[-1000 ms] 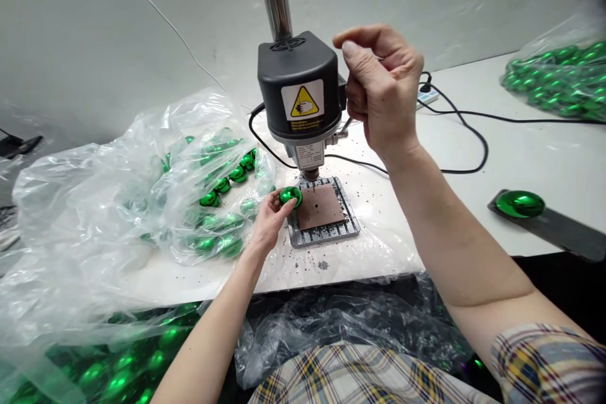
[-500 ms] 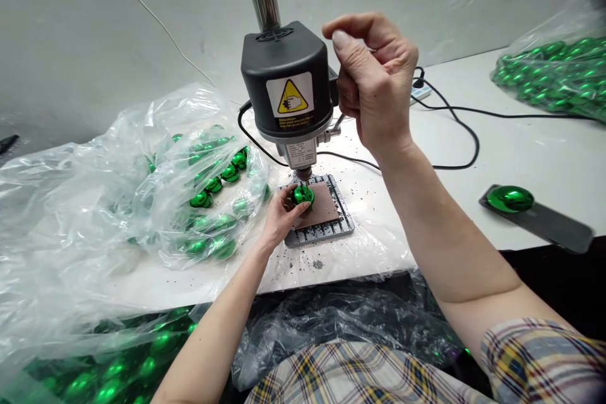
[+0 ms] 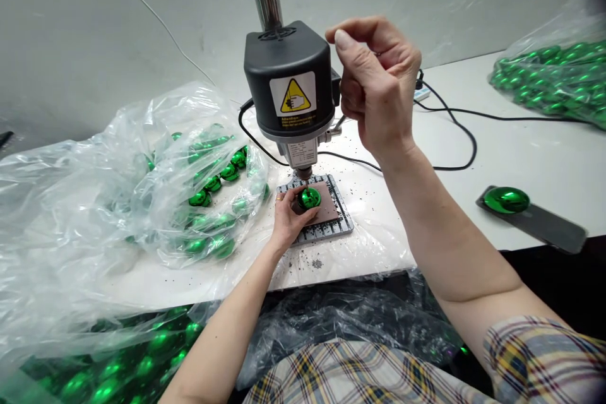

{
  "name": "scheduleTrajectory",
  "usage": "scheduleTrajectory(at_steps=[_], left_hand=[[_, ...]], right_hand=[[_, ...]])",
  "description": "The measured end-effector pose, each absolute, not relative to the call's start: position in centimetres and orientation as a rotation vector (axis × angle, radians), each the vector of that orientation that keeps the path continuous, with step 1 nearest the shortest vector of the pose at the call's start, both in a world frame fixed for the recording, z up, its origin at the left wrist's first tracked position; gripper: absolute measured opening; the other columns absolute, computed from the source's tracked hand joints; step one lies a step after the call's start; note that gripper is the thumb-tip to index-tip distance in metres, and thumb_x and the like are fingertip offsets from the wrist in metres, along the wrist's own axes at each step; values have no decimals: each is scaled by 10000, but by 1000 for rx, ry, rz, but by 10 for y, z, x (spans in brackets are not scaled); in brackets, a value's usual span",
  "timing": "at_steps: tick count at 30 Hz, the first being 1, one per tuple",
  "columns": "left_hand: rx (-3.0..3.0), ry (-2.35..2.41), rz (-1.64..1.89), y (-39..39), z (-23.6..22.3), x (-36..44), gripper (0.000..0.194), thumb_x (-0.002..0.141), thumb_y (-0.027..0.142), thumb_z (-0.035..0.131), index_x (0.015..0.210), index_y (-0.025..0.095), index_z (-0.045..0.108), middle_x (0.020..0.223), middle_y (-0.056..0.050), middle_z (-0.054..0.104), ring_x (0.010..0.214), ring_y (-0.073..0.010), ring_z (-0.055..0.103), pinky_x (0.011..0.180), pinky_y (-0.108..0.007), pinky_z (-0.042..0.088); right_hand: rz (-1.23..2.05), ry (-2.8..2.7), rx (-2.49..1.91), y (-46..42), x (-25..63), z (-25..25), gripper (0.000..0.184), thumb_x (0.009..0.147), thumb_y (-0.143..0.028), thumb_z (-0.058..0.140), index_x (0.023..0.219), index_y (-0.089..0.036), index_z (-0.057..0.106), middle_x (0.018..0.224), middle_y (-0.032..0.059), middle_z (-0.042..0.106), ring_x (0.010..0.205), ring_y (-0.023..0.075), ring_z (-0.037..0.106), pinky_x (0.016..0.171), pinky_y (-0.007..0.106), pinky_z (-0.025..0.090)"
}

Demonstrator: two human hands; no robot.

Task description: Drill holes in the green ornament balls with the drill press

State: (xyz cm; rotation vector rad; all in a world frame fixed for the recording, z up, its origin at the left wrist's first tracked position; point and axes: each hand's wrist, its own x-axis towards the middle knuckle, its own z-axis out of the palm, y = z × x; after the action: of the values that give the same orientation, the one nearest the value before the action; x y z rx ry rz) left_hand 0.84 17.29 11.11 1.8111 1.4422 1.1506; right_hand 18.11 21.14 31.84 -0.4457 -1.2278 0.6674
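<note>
A shiny green ball [image 3: 310,198] sits on the brown board on the base of a small drill press [image 3: 288,85]. My left hand [image 3: 286,218] holds the ball from its left side, thumb in front and fingers behind. The drill bit [image 3: 307,183] points down at the ball's top; whether it touches cannot be made out. My right hand [image 3: 379,79] is raised at the right of the motor housing, its lower fingers curled around the feed lever [image 3: 339,122]. The lever's end is hidden in that hand.
Clear plastic bags [image 3: 95,170] with green balls [image 3: 229,172] lie at left; another bag of balls [image 3: 552,79] sits at back right. A green ball [image 3: 506,200] rests on a phone [image 3: 544,227]. A black cable [image 3: 454,167] loops behind. Dark shavings litter the base [image 3: 326,232].
My left hand has shifted slightly right with the green ball, bringing it under the drill bit. My right hand has stayed nearly in place beside the housing.
</note>
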Motion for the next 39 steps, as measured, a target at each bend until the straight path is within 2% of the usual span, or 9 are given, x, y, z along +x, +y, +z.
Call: scheduleTrajectory(at_steps=[6, 11, 16, 20, 27, 30, 33, 36, 39], left_hand=[[1787, 1425, 1169, 174, 110, 8, 581, 662, 313, 895, 1201, 213, 703, 1049, -84, 602, 1048, -263, 599, 964, -425, 501], [1763, 1413, 1172, 174, 109, 9, 587, 663, 310, 894, 1207, 209, 696, 1072, -86, 594, 1051, -260, 600, 977, -424, 498], [1753, 1405, 1163, 173, 109, 9, 581, 674, 321, 889, 1209, 208, 692, 1050, -77, 607, 1055, -258, 601, 983, -420, 500], [1745, 1398, 1175, 174, 108, 9, 580, 667, 328, 895, 1197, 207, 692, 1047, -73, 612, 1049, -254, 608, 991, -417, 503], [1775, 1406, 1160, 171, 113, 10, 567, 688, 323, 886, 1205, 205, 684, 1050, -73, 626, 1053, -251, 597, 972, -400, 510], [1777, 1412, 1161, 170, 115, 10, 557, 686, 317, 885, 1194, 201, 688, 1039, -71, 620, 1044, -249, 597, 967, -400, 509], [1777, 1420, 1164, 170, 113, 10, 558, 680, 316, 888, 1189, 194, 693, 1037, -79, 614, 1042, -255, 596, 970, -409, 503], [1751, 1420, 1173, 170, 111, 9, 577, 669, 316, 896, 1194, 192, 692, 1052, -86, 604, 1044, -259, 598, 982, -422, 498], [1730, 1426, 1159, 172, 109, 8, 586, 668, 327, 894, 1199, 189, 690, 1050, -90, 600, 1039, -262, 598, 984, -430, 495]], right_hand=[[546, -1208, -559, 196, 181, 304, 421, 917, -606, 637, 737, -227, 619, 442, -71, 391, 354, 67, 316, 353, 248, 244], [510, -1180, -388, 185, 180, 285, 481, 955, -499, 633, 578, -203, 590, 422, -63, 391, 308, 50, 284, 341, 249, 158], [473, -1137, -370, 180, 178, 270, 471, 944, -488, 644, 557, -226, 593, 412, -52, 366, 314, 73, 269, 358, 286, 147], [414, -1184, -372, 176, 181, 257, 422, 954, -472, 624, 592, -257, 616, 408, -49, 364, 318, 94, 280, 360, 298, 201], [243, -1287, -246, 182, 190, 229, 200, 970, -380, 603, 848, -333, 753, 542, -35, 587, 296, 98, 344, 329, 293, 282], [209, -1350, -216, 187, 193, 215, 180, 971, -361, 597, 950, -346, 775, 469, -44, 526, 301, 117, 379, 349, 297, 324], [154, -1416, -169, 189, 194, 208, 151, 950, -374, 625, 950, -346, 774, 406, -58, 450, 291, 131, 381, 365, 308, 351], [235, -1337, -267, 186, 191, 225, 179, 960, -421, 617, 878, -346, 757, 407, -60, 435, 287, 120, 337, 347, 300, 293], [371, -1206, -369, 189, 185, 268, 260, 956, -490, 627, 776, -316, 697, 417, -62, 394, 310, 101, 289, 332, 281, 202]])
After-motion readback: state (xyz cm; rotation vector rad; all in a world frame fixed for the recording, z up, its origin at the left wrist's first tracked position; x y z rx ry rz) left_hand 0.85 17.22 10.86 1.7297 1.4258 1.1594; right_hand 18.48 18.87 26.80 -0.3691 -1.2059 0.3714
